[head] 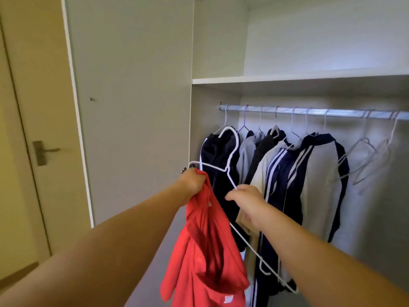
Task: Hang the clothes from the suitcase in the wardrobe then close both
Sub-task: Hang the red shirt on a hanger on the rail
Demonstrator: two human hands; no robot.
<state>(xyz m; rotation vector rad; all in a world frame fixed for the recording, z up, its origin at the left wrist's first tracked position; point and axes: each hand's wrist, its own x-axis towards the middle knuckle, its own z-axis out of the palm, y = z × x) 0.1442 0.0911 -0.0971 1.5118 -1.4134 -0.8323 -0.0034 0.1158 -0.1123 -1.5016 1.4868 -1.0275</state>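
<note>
My left hand (192,181) grips the top of a red garment (205,258), which hangs down limp in front of the open wardrobe. My right hand (245,196) pinches a white wire hanger (230,158) by its sloping arm; the hanger is tilted, with its hook up near the dark clothes and its other end low. One hanger end lies at my left hand, next to the red cloth. Behind it, the metal rail (309,111) carries several hung garments (287,173) in dark, grey and cream. The suitcase is out of view.
Empty white hangers (367,158) hang at the rail's right end. A white shelf (287,79) runs above the rail. The wardrobe's left door (132,107) stands open, and a room door with a lever handle (44,151) is at the far left.
</note>
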